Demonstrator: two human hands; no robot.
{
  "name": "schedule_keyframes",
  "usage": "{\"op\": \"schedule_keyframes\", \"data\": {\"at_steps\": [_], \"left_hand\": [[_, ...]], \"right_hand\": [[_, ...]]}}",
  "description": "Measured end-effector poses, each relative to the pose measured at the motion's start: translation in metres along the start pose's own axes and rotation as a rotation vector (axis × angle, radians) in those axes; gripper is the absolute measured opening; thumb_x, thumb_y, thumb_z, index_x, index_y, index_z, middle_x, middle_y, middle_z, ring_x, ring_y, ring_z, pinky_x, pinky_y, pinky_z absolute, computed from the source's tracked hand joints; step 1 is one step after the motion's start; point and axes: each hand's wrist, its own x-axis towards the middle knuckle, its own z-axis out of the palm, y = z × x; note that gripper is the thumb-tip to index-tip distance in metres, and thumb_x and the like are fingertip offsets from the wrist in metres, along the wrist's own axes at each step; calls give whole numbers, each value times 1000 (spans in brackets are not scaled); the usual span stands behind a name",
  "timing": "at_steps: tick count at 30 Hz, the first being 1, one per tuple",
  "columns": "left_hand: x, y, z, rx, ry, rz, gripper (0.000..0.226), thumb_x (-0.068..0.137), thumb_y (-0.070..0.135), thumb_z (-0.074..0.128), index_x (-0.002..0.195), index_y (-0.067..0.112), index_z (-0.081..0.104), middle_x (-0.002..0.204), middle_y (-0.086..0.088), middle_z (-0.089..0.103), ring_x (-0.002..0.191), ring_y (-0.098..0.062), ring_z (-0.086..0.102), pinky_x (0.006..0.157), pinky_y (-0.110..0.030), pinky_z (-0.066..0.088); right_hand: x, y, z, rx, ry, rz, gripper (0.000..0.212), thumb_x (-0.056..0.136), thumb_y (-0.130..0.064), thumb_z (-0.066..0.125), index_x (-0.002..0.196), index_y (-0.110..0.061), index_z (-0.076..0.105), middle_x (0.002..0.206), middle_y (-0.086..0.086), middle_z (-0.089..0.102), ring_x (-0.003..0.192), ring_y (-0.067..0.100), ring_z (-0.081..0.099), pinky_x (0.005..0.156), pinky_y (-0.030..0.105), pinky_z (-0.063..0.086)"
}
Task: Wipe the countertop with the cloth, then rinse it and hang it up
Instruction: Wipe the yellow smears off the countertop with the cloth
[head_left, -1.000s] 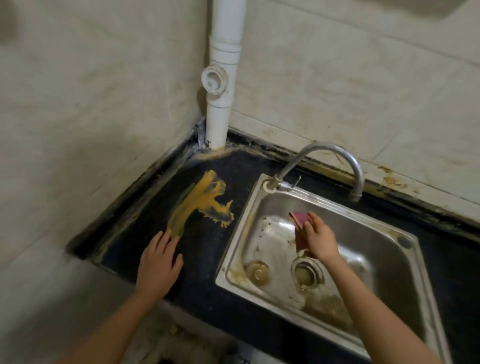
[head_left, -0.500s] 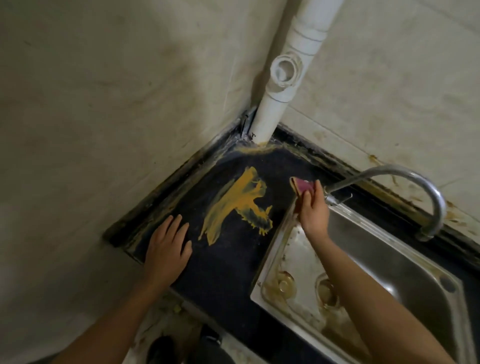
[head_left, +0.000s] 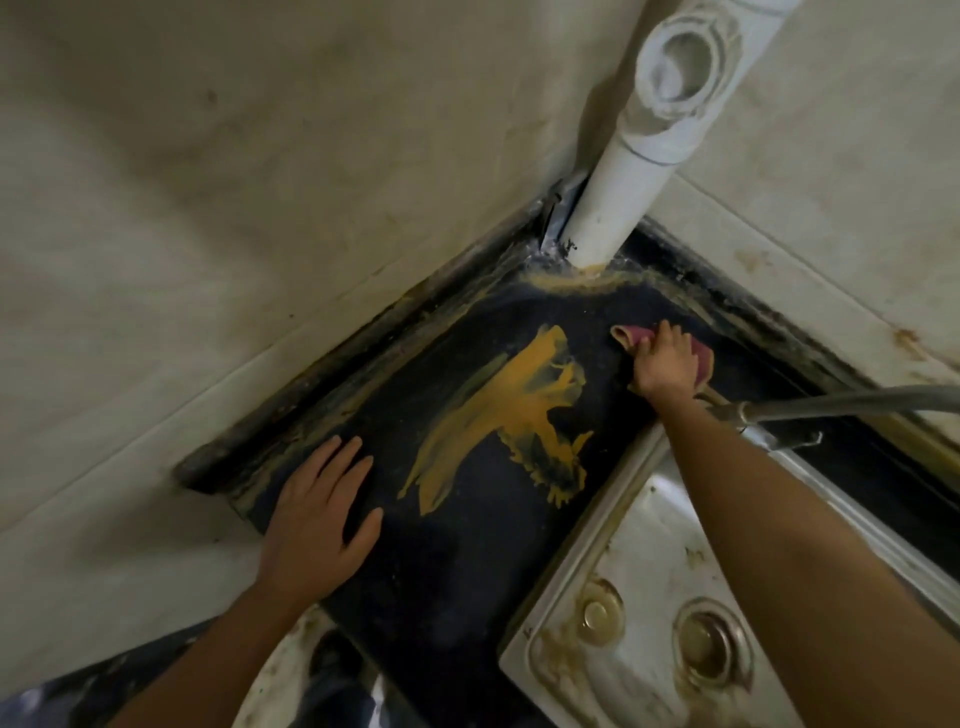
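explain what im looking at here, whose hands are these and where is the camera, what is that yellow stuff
There is no machine here: a person wears a camera on the head, looking down at their own two bare hands. The left hand lies flat, holding nothing, on the dark countertop. The right hand presses a pink cloth onto the countertop near the corner where a white pipe comes down. The yellow smear is a spill on the surface between the hands; the cloth is beside it, not on it. At lower right is a stained metal sink, with its faucet running off to the right.
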Motion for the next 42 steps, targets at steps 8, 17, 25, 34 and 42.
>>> {"op": "schedule_keyframes", "data": {"at_steps": [8, 17, 25, 34, 42], "left_hand": [[-3, 1, -2, -8, -28, -31, 76, 94, 57, 16, 118, 0, 60, 129, -18, 54, 126, -26, 32, 100, -52, 39], [-5, 3, -10, -172, -3, 17, 70, 82, 52, 30, 124, 2, 55, 137, -14, 48, 132, -29, 32, 106, -47, 28], [-8, -6, -23, -325, 13, 83, 51, 86, 36, 43, 120, 0, 57, 136, -16, 47, 133, -29, 30, 108, -40, 25], [-2, -34, -28, -71, -69, 208, 56, 88, 35, 28, 113, -1, 62, 129, -17, 55, 125, -35, 42, 103, -49, 34], [-2, -34, -19, 25, -81, 211, 53, 86, 36, 33, 105, -1, 67, 120, -17, 62, 116, -34, 53, 92, -52, 44]], "right_hand": [[-91, -13, 23, -70, -61, -126, 50, 100, -24, 27, 145, -4, 18, 154, 16, 12, 144, 27, 8, 116, 36, 7], [-234, -45, 59, -51, -139, -206, 49, 101, -22, 24, 146, -6, 14, 155, 13, 7, 144, 24, 3, 116, 33, 2], [-369, -65, 89, 37, -205, -346, 49, 97, -29, 19, 128, -6, 49, 132, 12, 54, 129, 32, 42, 112, 29, 16], [-411, -77, 50, 656, -469, -147, 39, 98, -29, 33, 133, -17, 43, 121, -4, 53, 105, 7, 54, 92, 21, 47], [-294, -60, -12, 986, -43, 169, 27, 97, -16, 41, 120, -14, 55, 93, -1, 64, 79, 7, 60, 73, 17, 52]]}}
